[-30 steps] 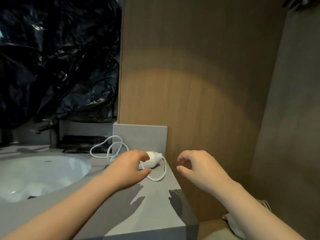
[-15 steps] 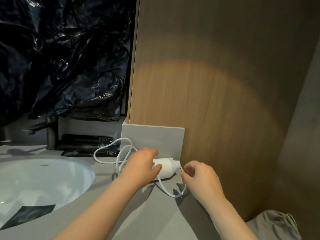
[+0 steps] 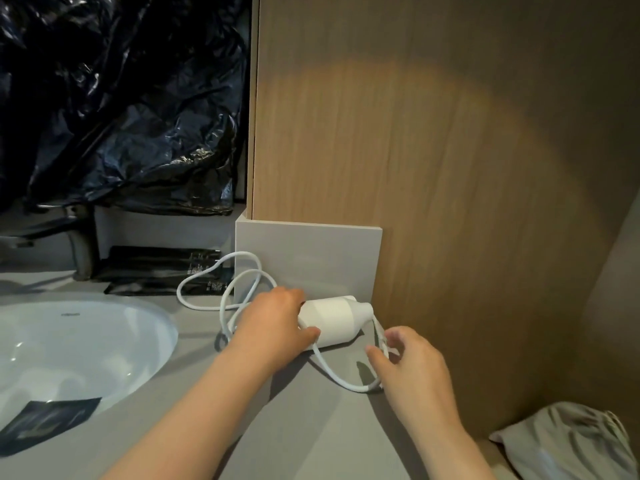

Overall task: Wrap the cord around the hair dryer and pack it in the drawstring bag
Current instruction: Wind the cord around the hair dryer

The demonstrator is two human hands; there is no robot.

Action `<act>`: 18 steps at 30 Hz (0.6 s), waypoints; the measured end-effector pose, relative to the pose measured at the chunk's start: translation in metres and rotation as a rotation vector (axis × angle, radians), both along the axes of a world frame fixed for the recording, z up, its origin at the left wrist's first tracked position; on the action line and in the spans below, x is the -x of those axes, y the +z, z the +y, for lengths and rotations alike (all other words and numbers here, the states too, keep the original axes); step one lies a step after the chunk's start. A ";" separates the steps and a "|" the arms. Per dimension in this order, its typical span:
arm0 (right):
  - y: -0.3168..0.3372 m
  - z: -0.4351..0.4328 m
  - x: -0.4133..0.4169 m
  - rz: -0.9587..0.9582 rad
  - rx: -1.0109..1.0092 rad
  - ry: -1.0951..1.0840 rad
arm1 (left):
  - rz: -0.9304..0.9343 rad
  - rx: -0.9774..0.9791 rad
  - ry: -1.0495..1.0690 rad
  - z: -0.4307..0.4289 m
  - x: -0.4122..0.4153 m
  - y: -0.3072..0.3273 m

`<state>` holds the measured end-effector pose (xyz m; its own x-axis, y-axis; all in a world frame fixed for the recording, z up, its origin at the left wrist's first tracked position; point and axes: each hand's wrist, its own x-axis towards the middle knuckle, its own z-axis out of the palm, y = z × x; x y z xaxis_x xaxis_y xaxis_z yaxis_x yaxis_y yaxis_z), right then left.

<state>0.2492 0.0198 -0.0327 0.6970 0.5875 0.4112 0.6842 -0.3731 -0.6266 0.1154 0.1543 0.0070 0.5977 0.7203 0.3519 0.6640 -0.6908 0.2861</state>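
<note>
A white hair dryer (image 3: pixel 334 320) lies on its side on the grey counter (image 3: pixel 304 427), against a low grey backsplash. My left hand (image 3: pixel 273 323) grips its left end. The white cord (image 3: pixel 221 278) loops loosely behind and left of the dryer, and another stretch curves under it to the right. My right hand (image 3: pixel 408 362) pinches that stretch of cord just right of the dryer's nozzle. A grey drawstring bag (image 3: pixel 568 441) lies at the lower right, below the counter's edge.
A white sink basin (image 3: pixel 79 344) is set in the counter at left, with a faucet (image 3: pixel 79 251) behind it and black packets (image 3: pixel 162 271) beside. Black plastic sheeting (image 3: pixel 114 98) hangs above. A wooden panel (image 3: pixel 433 150) stands close behind the dryer.
My left hand has closed on the dryer's end. My right hand has moved left and down to the cord and now pinches it. The view has shifted closer and downward.
</note>
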 end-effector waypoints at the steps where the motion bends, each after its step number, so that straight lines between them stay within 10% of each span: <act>1: -0.001 0.000 0.000 0.032 0.022 0.008 | 0.033 0.019 -0.006 0.000 0.001 0.001; 18: -0.004 0.005 -0.002 0.320 -0.228 0.121 | -0.097 0.075 -0.061 0.009 0.000 -0.016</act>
<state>0.2515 0.0248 -0.0369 0.7421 0.5922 0.3140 0.4720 -0.1289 -0.8721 0.1150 0.1628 -0.0091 0.6068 0.7104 0.3564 0.5884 -0.7030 0.3994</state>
